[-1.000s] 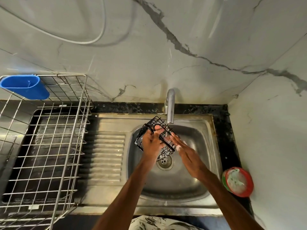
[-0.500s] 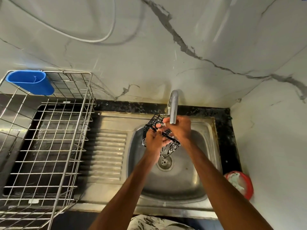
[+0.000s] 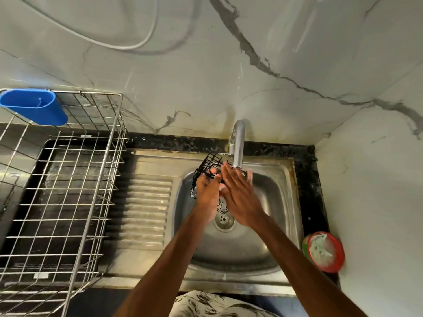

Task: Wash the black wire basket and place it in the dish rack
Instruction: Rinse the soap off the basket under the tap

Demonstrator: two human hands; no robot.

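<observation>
The black wire basket [image 3: 207, 167] is held tilted over the steel sink [image 3: 274, 202], just under the tap [image 3: 238, 145]. My left hand [image 3: 208, 193] grips the basket from its near side, fingers curled into the wires. My right hand [image 3: 240, 195] lies flat with straight fingers against the basket's right side, covering much of it. The wire dish rack [image 3: 75, 191] stands on the left of the counter, with no dishes in it.
A blue plastic cup holder [image 3: 34, 106] hangs on the rack's far left corner. A red and green tub of dish soap [image 3: 325, 252] sits on the dark counter right of the sink. The ribbed drainboard [image 3: 146, 202] lies between rack and basin. Marble walls close the back and right.
My right hand left the tap, where it was half a second ago, and came back flat against the basket. The left hand kept its grip on the basket.
</observation>
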